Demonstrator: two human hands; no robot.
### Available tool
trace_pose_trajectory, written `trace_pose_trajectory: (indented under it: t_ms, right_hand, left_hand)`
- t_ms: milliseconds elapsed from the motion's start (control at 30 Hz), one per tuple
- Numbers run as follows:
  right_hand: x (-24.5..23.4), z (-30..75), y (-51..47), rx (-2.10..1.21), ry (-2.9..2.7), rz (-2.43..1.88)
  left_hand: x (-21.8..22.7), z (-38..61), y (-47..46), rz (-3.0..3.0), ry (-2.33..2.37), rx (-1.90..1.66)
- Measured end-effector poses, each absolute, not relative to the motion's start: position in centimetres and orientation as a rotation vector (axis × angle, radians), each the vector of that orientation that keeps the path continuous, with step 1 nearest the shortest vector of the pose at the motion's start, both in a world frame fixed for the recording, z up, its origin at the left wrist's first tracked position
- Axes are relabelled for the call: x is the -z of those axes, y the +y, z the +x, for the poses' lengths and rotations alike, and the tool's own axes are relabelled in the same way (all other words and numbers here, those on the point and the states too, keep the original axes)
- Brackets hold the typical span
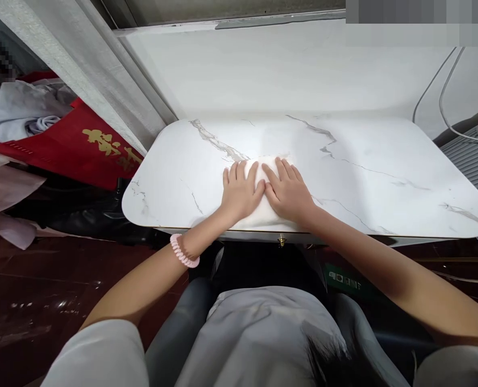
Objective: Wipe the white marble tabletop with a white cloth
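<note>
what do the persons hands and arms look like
Both the left hand and right hand are bare, no gloves or rings visible. A pink coiled wristband circles the left wrist. Forearms are uncovered; short pale grey sleeves end above the elbows.

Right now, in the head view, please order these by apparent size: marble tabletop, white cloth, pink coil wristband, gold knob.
1. marble tabletop, by far the largest
2. white cloth, partly covered
3. pink coil wristband
4. gold knob, the smallest
The wristband sits nearer the camera, but the order holds.
</note>
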State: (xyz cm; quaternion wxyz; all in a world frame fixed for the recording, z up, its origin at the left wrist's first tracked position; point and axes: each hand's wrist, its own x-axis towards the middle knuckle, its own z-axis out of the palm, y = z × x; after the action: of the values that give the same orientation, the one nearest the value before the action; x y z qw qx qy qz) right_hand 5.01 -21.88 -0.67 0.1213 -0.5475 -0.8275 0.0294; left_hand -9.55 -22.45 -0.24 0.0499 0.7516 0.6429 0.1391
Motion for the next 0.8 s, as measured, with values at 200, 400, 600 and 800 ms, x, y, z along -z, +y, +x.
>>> trace_pose_trajectory:
  t_ms: [200, 400, 600, 800]
  right_hand:
    - [0.8, 7.7, -25.6, -0.032, -2.407, -1.604]
    - [1.1, 9.3, -20.2, -0.037, -2.377, -1.607]
    - [1.2, 10.5, -9.9, -0.124, -2.322, -1.586]
    - [1.9, 12.3, -3.2, -0.157, -2.335, -1.513]
  left_hand:
    - [-0.4, -7.2, -25.7, 2.263, 1.877, -0.366]
    - [-0.3, -5.7, -20.1, 2.249, 1.812, -0.379]
    - [-0.4, -3.9, -11.1, 2.272, 1.922, -0.394]
    - [0.4, -2.5, -5.4, 2.262, 1.99, -0.406]
